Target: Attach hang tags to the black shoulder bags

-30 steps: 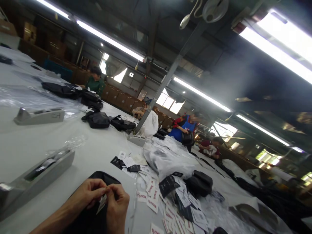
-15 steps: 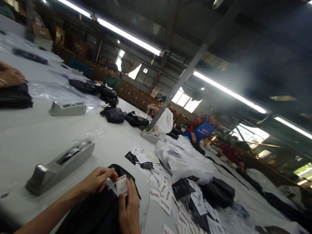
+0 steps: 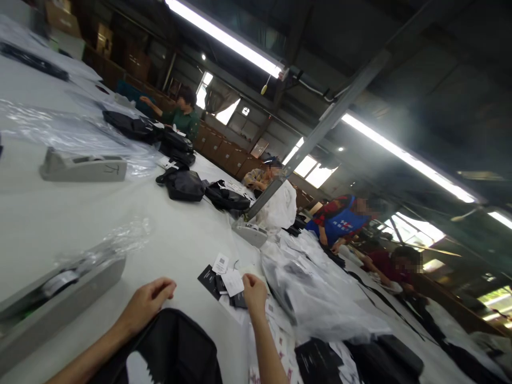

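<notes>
A black bag [image 3: 172, 346] lies at the near edge of the white table [image 3: 80, 213], right in front of me. My left hand [image 3: 146, 304] hovers just above the bag's top edge, fingers curled with the thumb against the forefinger; whether it holds anything is hidden. My right hand [image 3: 254, 292] is stretched out past the bag to a small heap of black and white tags [image 3: 218, 277]. Its fingers are curled down, pinching the edge of a white tag [image 3: 232, 281].
A grey tape dispenser [image 3: 52, 298] sits to my left, another [image 3: 82, 168] farther back, a third [image 3: 250, 233] by a slanted post. Crumpled clear plastic bags [image 3: 316, 304] and loose tags lie to the right. More black bags [image 3: 184, 185] lie mid-table. Several people work along the far side.
My hands have come apart. The right hand left the tag it held over the bag and reached forward to the tag heap. The left hand stayed by the bag.
</notes>
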A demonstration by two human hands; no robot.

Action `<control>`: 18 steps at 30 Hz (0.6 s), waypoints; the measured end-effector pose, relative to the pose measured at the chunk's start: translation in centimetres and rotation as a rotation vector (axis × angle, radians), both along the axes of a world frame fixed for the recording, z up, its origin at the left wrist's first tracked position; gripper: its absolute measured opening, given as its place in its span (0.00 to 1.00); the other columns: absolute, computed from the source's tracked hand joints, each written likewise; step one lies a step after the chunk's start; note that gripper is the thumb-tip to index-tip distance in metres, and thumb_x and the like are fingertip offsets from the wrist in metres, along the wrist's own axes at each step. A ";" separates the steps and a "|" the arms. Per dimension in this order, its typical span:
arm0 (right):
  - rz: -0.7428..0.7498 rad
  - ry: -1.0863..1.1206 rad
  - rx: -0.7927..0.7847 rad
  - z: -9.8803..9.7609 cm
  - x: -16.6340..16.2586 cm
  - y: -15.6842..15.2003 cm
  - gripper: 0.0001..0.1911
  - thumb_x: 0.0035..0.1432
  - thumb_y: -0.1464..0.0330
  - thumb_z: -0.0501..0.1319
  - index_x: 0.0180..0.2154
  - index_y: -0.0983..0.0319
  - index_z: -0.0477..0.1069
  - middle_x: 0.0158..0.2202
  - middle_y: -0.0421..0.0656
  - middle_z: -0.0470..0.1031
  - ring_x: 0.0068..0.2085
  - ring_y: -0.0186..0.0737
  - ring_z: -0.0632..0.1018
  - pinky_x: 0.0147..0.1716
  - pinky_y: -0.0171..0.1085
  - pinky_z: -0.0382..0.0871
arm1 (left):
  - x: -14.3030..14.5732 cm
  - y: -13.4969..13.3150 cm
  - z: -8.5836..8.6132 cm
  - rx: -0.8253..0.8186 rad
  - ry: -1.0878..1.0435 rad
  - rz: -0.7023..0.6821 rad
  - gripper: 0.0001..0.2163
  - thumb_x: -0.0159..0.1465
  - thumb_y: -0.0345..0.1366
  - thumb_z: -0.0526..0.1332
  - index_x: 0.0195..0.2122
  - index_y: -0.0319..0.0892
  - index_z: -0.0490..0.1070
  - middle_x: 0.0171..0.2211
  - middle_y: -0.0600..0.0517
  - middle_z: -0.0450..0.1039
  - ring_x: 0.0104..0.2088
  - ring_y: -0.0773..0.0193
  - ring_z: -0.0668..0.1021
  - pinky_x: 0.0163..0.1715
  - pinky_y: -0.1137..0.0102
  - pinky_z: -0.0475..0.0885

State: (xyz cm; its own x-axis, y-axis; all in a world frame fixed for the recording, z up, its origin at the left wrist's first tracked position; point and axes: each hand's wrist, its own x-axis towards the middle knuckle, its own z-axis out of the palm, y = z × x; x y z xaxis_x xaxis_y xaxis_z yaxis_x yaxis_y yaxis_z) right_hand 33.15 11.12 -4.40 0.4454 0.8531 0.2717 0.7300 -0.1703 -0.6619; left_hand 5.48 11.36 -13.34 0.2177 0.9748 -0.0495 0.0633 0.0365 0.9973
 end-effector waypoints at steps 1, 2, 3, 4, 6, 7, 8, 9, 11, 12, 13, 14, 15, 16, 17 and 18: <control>-0.021 -0.005 -0.012 -1.3 0.8 2.4 0.17 0.49 0.58 0.57 0.21 0.64 0.74 0.24 0.45 0.77 0.27 0.42 0.74 0.29 0.36 0.64 | 0.3 0.4 -0.4 0.024 0.045 -0.023 0.20 0.57 0.54 0.54 0.25 0.42 0.73 0.24 0.53 0.73 0.22 0.65 0.69 0.26 0.71 0.63; -0.048 0.001 -0.016 -2.7 1.3 4.5 0.16 0.48 0.59 0.57 0.19 0.63 0.72 0.22 0.46 0.76 0.26 0.42 0.74 0.28 0.37 0.63 | 0.5 0.7 -0.7 0.043 0.090 -0.038 0.20 0.57 0.54 0.54 0.24 0.43 0.72 0.23 0.54 0.72 0.23 0.64 0.69 0.27 0.71 0.63; -0.079 0.006 -0.018 -4.0 1.5 6.4 0.15 0.47 0.61 0.58 0.18 0.63 0.72 0.21 0.47 0.75 0.26 0.43 0.73 0.28 0.38 0.63 | 0.8 1.0 -0.9 0.048 0.128 -0.048 0.20 0.57 0.54 0.53 0.22 0.43 0.71 0.21 0.54 0.71 0.23 0.63 0.69 0.27 0.70 0.63; -0.110 0.013 -0.016 -5.2 1.6 7.9 0.14 0.47 0.61 0.58 0.17 0.63 0.71 0.21 0.49 0.75 0.26 0.44 0.74 0.29 0.38 0.62 | 1.0 1.2 -1.0 0.039 0.157 -0.048 0.21 0.57 0.55 0.53 0.21 0.44 0.71 0.20 0.54 0.70 0.23 0.62 0.69 0.26 0.70 0.62; -0.154 0.035 0.005 -7.0 1.5 9.9 0.14 0.47 0.62 0.57 0.16 0.62 0.70 0.22 0.52 0.75 0.29 0.46 0.74 0.31 0.40 0.63 | 1.2 1.5 -1.0 0.015 0.178 -0.055 0.20 0.57 0.56 0.52 0.23 0.45 0.71 0.21 0.54 0.70 0.23 0.60 0.69 0.27 0.68 0.62; -0.162 0.048 0.026 -7.5 1.5 10.4 0.14 0.47 0.62 0.57 0.16 0.62 0.70 0.23 0.53 0.75 0.30 0.47 0.74 0.32 0.40 0.63 | 1.2 1.6 -0.8 0.009 0.177 -0.067 0.20 0.57 0.56 0.52 0.23 0.46 0.71 0.21 0.54 0.71 0.25 0.59 0.70 0.27 0.68 0.63; -0.162 0.064 0.055 -7.6 1.6 10.6 0.15 0.48 0.61 0.56 0.17 0.62 0.70 0.25 0.53 0.75 0.32 0.47 0.75 0.35 0.41 0.63 | 1.1 1.6 -0.7 0.004 0.174 -0.083 0.20 0.57 0.56 0.52 0.23 0.47 0.71 0.22 0.54 0.71 0.26 0.58 0.71 0.28 0.68 0.63; -0.157 0.080 0.090 -7.4 2.0 10.6 0.15 0.48 0.60 0.55 0.19 0.62 0.70 0.27 0.53 0.76 0.34 0.47 0.75 0.37 0.41 0.64 | 1.0 1.6 -0.5 -0.003 0.174 -0.097 0.19 0.57 0.56 0.52 0.23 0.47 0.70 0.22 0.54 0.71 0.27 0.58 0.71 0.29 0.68 0.64; -0.142 0.120 0.173 -5.9 3.0 9.8 0.17 0.49 0.56 0.54 0.25 0.63 0.72 0.31 0.53 0.76 0.37 0.47 0.75 0.40 0.41 0.64 | 0.8 1.5 -0.2 -0.007 0.185 -0.128 0.19 0.58 0.54 0.52 0.23 0.46 0.70 0.22 0.54 0.70 0.26 0.59 0.70 0.29 0.68 0.63; -0.131 0.144 0.217 -4.7 3.6 9.0 0.19 0.50 0.54 0.54 0.28 0.64 0.72 0.33 0.52 0.77 0.38 0.46 0.75 0.41 0.41 0.65 | 0.7 1.4 -0.1 -0.001 0.191 -0.136 0.19 0.58 0.54 0.52 0.23 0.45 0.70 0.21 0.54 0.70 0.26 0.59 0.70 0.28 0.69 0.63; -0.116 0.171 0.261 -3.2 4.2 7.9 0.22 0.50 0.53 0.53 0.32 0.65 0.71 0.36 0.52 0.77 0.39 0.45 0.75 0.42 0.41 0.66 | 0.7 1.3 0.0 0.008 0.196 -0.132 0.19 0.59 0.53 0.52 0.23 0.45 0.70 0.21 0.54 0.69 0.25 0.60 0.70 0.29 0.69 0.63; -0.098 0.197 0.303 -1.4 4.6 6.7 0.24 0.50 0.51 0.53 0.35 0.65 0.70 0.38 0.51 0.77 0.40 0.44 0.75 0.42 0.41 0.66 | 0.7 1.2 0.1 0.021 0.198 -0.120 0.19 0.59 0.53 0.52 0.23 0.44 0.70 0.21 0.54 0.69 0.25 0.61 0.70 0.29 0.69 0.63; -0.079 0.215 0.338 0.6 4.7 5.2 0.25 0.51 0.50 0.53 0.37 0.64 0.69 0.40 0.50 0.76 0.41 0.43 0.75 0.42 0.40 0.67 | 0.7 1.1 0.1 0.034 0.194 -0.104 0.19 0.58 0.53 0.53 0.23 0.43 0.71 0.21 0.54 0.69 0.25 0.62 0.69 0.29 0.70 0.63; -0.054 0.243 0.381 2.7 4.6 3.5 0.25 0.51 0.49 0.53 0.38 0.64 0.68 0.41 0.49 0.76 0.41 0.41 0.75 0.42 0.39 0.68 | 0.7 1.1 0.2 0.038 0.178 -0.088 0.19 0.58 0.53 0.53 0.24 0.43 0.71 0.22 0.54 0.70 0.24 0.63 0.69 0.29 0.70 0.63; -0.022 0.290 0.432 4.9 4.3 1.7 0.23 0.51 0.50 0.55 0.38 0.62 0.67 0.41 0.47 0.76 0.41 0.39 0.76 0.42 0.39 0.68 | 0.6 1.0 0.3 0.032 0.149 -0.068 0.18 0.57 0.53 0.54 0.26 0.43 0.72 0.23 0.54 0.71 0.23 0.64 0.69 0.29 0.70 0.64; 0.014 0.343 0.485 7.1 3.8 -0.3 0.22 0.51 0.50 0.56 0.38 0.61 0.66 0.39 0.45 0.76 0.39 0.37 0.76 0.41 0.38 0.69 | 0.4 0.8 0.6 0.021 0.110 -0.047 0.19 0.56 0.53 0.55 0.29 0.42 0.73 0.25 0.53 0.72 0.23 0.65 0.68 0.28 0.71 0.64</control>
State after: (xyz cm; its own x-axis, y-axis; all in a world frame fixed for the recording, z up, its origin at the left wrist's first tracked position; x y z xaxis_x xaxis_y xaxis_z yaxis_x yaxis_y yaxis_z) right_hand 36.90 10.83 2.67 0.5661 0.6743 0.4742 0.4603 0.2187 -0.8604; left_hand 5.88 12.20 -12.72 0.2571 0.9648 -0.0556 0.1731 0.0106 0.9848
